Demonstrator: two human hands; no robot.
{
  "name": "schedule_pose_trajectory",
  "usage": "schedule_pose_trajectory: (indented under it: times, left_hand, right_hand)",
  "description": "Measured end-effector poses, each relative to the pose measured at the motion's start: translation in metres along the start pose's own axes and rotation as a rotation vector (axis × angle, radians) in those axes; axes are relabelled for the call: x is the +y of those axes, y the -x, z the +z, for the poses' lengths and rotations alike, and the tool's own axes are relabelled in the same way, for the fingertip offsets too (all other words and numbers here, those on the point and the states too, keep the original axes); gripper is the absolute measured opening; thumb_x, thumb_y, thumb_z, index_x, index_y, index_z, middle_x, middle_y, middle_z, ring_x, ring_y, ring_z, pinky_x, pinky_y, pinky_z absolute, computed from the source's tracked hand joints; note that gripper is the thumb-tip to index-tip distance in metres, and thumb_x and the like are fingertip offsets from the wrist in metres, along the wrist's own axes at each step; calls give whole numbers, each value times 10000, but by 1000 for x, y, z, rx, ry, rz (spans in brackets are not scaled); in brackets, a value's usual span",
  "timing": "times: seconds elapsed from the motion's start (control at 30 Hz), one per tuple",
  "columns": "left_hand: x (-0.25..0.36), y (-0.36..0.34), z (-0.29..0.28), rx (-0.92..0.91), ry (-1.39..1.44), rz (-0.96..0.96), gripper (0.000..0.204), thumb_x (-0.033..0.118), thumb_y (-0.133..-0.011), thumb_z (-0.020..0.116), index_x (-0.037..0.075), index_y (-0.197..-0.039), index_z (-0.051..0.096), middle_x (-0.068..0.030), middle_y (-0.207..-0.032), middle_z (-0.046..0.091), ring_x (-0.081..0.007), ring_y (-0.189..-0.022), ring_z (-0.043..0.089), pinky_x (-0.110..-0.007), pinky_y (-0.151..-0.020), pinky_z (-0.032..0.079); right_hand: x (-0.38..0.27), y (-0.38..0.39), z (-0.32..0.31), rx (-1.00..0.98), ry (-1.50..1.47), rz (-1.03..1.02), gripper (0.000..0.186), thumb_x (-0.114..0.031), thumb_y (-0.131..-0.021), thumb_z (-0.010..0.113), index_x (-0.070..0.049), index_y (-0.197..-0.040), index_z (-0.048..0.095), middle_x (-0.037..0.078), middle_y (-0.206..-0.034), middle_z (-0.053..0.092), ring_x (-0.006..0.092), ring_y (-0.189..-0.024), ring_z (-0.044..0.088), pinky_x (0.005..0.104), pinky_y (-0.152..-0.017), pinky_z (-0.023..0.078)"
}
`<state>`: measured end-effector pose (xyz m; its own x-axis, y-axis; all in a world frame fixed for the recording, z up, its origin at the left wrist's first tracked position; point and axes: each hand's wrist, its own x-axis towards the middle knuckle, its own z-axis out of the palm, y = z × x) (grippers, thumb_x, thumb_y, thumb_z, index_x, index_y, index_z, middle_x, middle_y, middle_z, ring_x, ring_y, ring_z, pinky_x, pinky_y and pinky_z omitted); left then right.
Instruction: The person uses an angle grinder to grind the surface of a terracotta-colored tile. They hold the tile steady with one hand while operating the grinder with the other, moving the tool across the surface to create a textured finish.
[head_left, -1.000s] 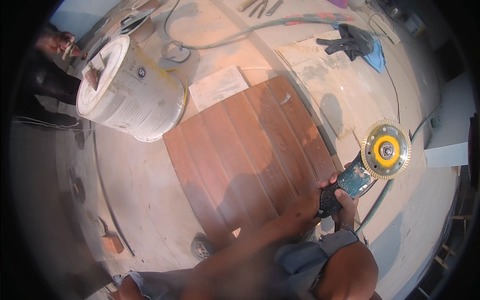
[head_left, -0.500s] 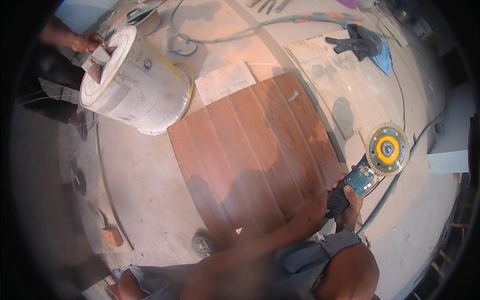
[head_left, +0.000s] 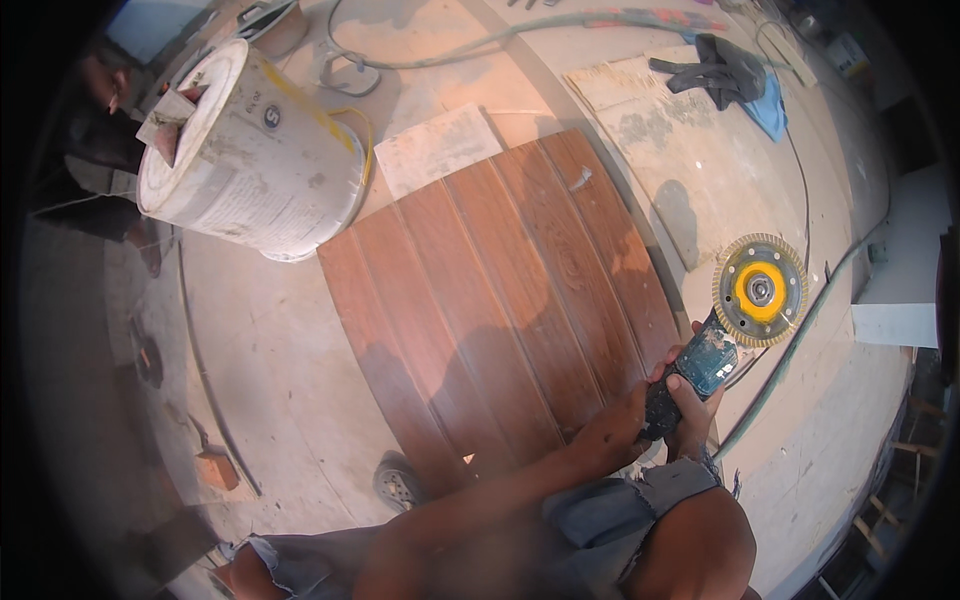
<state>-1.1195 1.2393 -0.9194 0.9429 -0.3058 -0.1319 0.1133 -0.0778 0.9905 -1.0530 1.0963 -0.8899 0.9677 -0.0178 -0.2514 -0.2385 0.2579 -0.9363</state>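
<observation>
An angle grinder (head_left: 705, 360) with a teal and black body is held at the right, its toothed cutting disc (head_left: 737, 305) turned up toward me around a yellow centre. My left hand (head_left: 657, 385) reaches across from the lower left and closes round the grinder's body. From below, my right hand (head_left: 692, 415) grips the same body, its thumb lying along the side. To the left of the grinder lies a brown wood-look panel (head_left: 500, 290) with several lengthwise grooves. The disc is apart from the panel.
A large white bucket (head_left: 290, 180) stands at the upper left, with a small flat-bladed tool (head_left: 165, 130) on top. Beside it is another person's hand (head_left: 112, 88). A pale board (head_left: 640, 130) carries dark gloves (head_left: 715, 72). A green hose (head_left: 775, 385) runs past the grinder.
The other person's hand has let go of the tool on the bucket and drawn back left. My view has shifted slightly; both my hands keep their grip on the grinder.
</observation>
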Motion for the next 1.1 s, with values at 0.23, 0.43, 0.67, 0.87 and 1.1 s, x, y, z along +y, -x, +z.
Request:
schedule_pose_trajectory:
  times: [0.23, 0.43, 0.67, 0.87, 1.1]
  left_hand:
    - [-4, -2, 0, -2, -17, -3, 823, 45, -863, 827, -75, -1509, 332, -353, -1262, 610, -539, -1202, 636, -532, -975, 536]
    - [-6, -4, 2, 22, -37, 38, 734, 54, -867, 828, -63, -1437, 382, -332, -1241, 620, -526, -1186, 645, -529, -960, 537]
    - [-8, -5, 5, 45, -47, 9, 769, 87, -858, 851, -81, -1450, 389, -332, -1232, 636, -523, -1182, 652, -532, -962, 538]
    - [-6, -3, 0, 6, -68, -9, 888, 127, -879, 840, -148, -1522, 293, -372, -1243, 630, -531, -1181, 659, -540, -974, 546]
    - [14, -34, 25, 253, 99, 277, 816, 79, -996, 701, -131, -1567, 156, -415, -1250, 594, -506, -1153, 692, -508, -972, 547]
  right_hand:
    - [4, -2, -2, 33, -17, 52, 800, -61, -820, 905, 43, -1498, 494, 156, -1074, 707, 271, -896, 754, 391, -832, 611]
    - [3, -1, -6, 53, -63, 95, 762, 0, -827, 886, 39, -1470, 479, 178, -1114, 704, 390, -1122, 772, 506, -1062, 622]
    - [-8, 2, 6, 43, -27, 125, 716, 15, -837, 859, 34, -1454, 495, 181, -1140, 703, 424, -1206, 748, 511, -1092, 605]
    - [-12, -1, 10, 16, 93, 124, 508, -33, -857, 819, 35, -1310, 601, 154, -1046, 730, 279, -928, 764, 397, -856, 633]
    - [-87, -41, 52, -62, 408, 149, 306, -137, -880, 802, 25, -1113, 685, 122, -870, 729, 202, -754, 727, 339, -719, 610]
